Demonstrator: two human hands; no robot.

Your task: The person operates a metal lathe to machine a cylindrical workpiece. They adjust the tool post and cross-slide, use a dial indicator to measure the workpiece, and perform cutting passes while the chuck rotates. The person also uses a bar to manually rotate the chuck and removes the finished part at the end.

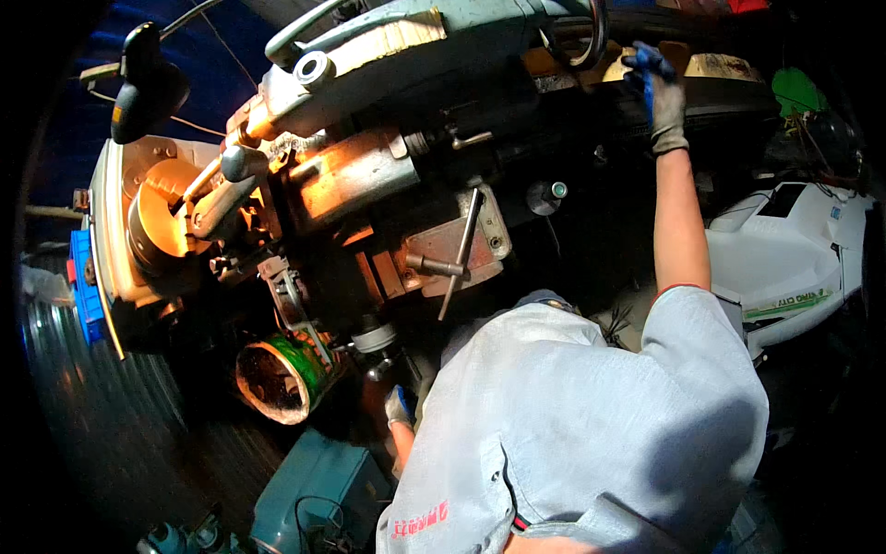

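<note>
My right hand (653,92), in a grey and blue glove, is raised at the upper right over the dark rim of a long machine part, beside pale yellow pieces (720,66); its fingers are bent and apart, with nothing visible in them. My left hand (399,406), also gloved, is low in the middle beside a round metal dial (374,339), its fingers largely hidden behind my grey-shirted body. Between and left of my hands, a lathe carriage (484,231) carries a T-shaped wrench (471,235). Above it are a metal cylinder (355,175) and a grey casting (388,51).
An orange-lit machine head (161,222) with levers stands at left, a blue crate (88,291) beside it. A green rusty bucket (305,369) hangs below. A teal box (314,489) lies at the bottom, a white vehicle body (794,258) at right, a green object (794,88) behind it.
</note>
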